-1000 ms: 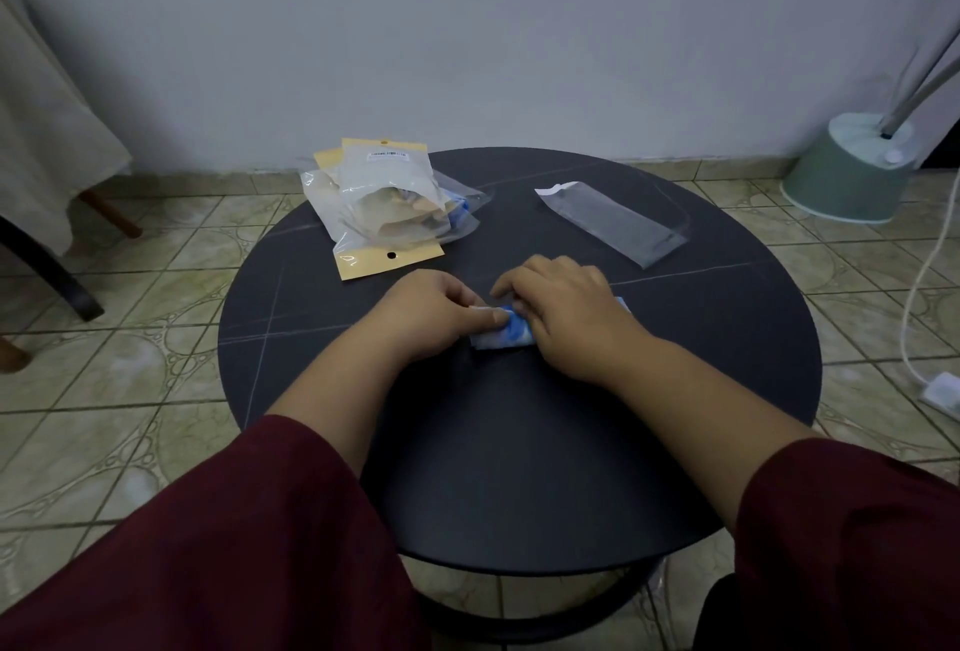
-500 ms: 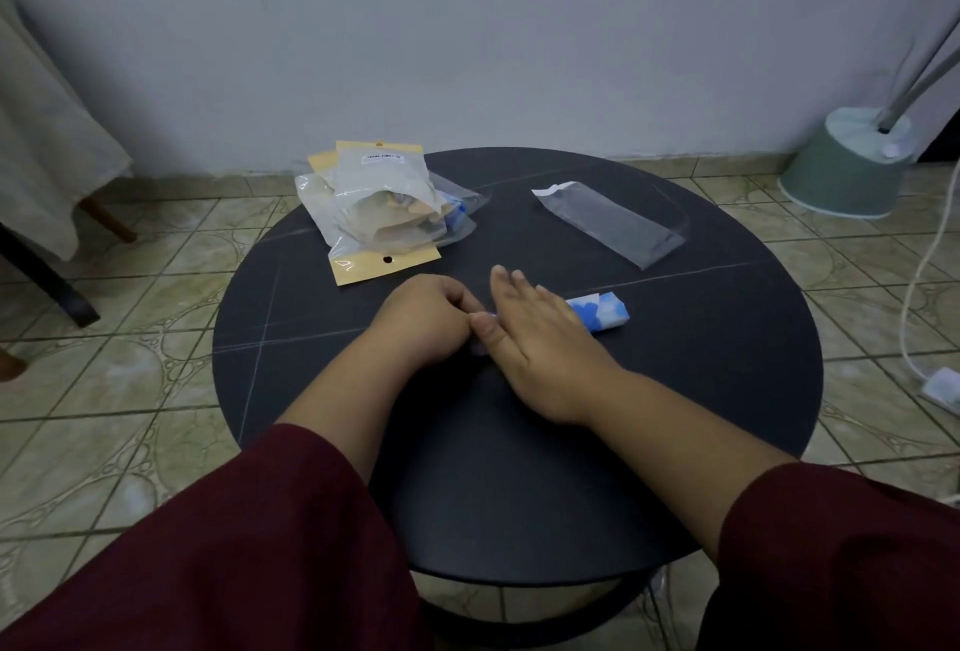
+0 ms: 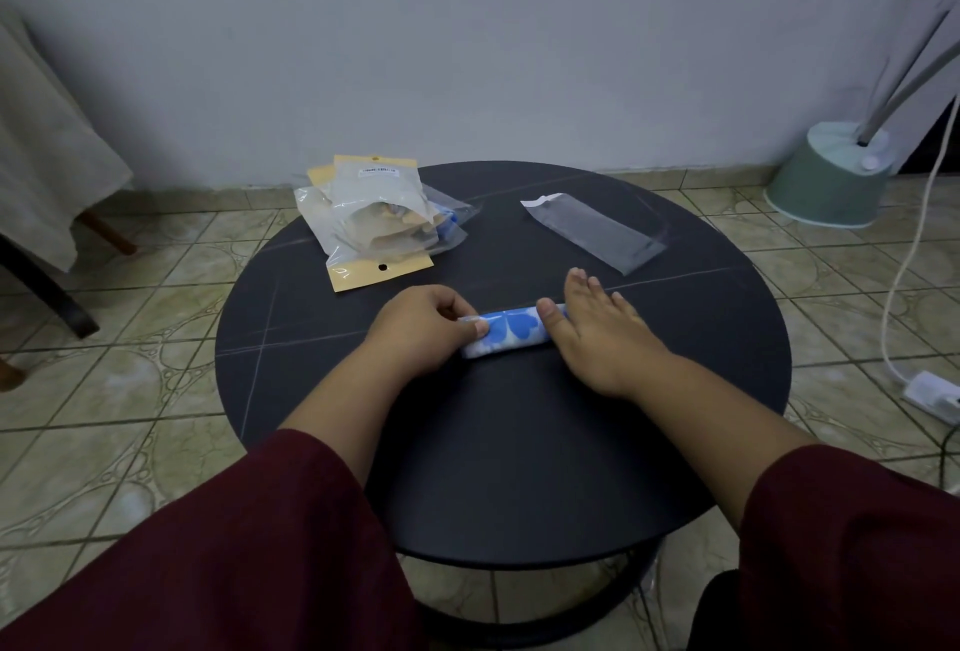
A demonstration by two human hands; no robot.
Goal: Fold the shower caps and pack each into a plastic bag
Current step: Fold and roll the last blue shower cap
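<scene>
At the back left of the round black desk lies a heap of clear packets with yellow card ends; they hold pale folded things, and a bit of blue shows in one at the right edge. In the middle, the left hand pinches the left end of a folded blue-and-white shower cap lying flat on the desk. The right hand lies flat with straight fingers pressing its right end. Behind the right hand sits an empty clear plastic bag.
</scene>
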